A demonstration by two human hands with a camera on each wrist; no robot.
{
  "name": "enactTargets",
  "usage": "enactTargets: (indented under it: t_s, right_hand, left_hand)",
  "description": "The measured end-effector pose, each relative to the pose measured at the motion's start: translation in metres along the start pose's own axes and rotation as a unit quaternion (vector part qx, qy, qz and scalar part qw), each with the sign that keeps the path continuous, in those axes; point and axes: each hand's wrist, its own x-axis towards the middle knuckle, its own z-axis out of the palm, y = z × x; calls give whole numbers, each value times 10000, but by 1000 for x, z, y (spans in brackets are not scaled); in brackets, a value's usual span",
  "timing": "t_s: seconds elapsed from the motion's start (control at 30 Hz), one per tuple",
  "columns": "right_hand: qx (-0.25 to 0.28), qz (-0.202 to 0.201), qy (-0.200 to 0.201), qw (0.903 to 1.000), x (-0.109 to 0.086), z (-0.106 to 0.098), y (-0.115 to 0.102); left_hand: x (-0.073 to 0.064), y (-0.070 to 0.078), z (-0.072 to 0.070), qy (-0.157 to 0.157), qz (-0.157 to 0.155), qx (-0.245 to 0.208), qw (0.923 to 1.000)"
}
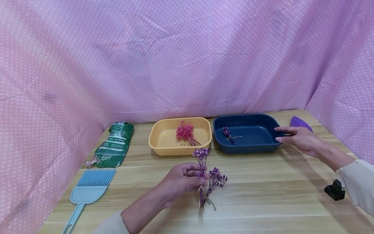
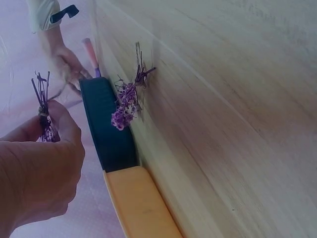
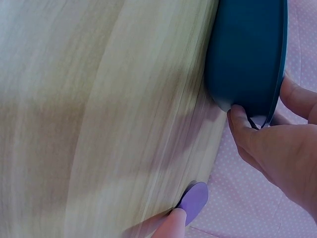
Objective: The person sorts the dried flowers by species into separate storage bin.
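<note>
My left hand (image 1: 187,177) pinches a small bunch of purple dried flowers (image 1: 200,154) upright between thumb and fingers. In the left wrist view, its tied stems (image 2: 43,99) stick up from the fingertips. Another purple dried flower bunch (image 1: 216,178) lies on the table just right of that hand. At the back right, my right hand (image 1: 302,140) grips the right end of a dark blue tray (image 1: 248,148), fingers at its rim and outer wall. Inside that tray is a small purple sprig (image 1: 226,131) tied with twine.
A yellow tray (image 1: 163,151) with pink dried flowers (image 1: 185,132) stands left of the blue one. Farther left lie a green bag (image 1: 117,144) with a metal clip and a light blue brush (image 1: 89,193). A purple-bladed tool (image 1: 299,123) is behind my right hand.
</note>
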Motion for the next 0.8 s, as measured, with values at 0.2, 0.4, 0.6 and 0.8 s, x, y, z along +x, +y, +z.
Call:
enactTargets:
  t_s: [0.2, 0.4, 0.6, 0.8]
  right_hand:
    - [36, -3, 35, 10000, -1, 1, -1]
    - [14, 8, 67, 10000, -1, 0, 0]
    - [-26, 29, 23, 10000, -1, 0, -1]
    - [-13, 59, -4, 10000, -1, 0, -3]
  left_hand:
    - [2, 1, 1, 23, -28, -76, 10000]
    - [15, 8, 5, 87, -66, 12, 9999]
    - [36, 15, 10, 182, -1, -41, 9998]
    - [55, 19, 13, 318, 101, -243, 9991]
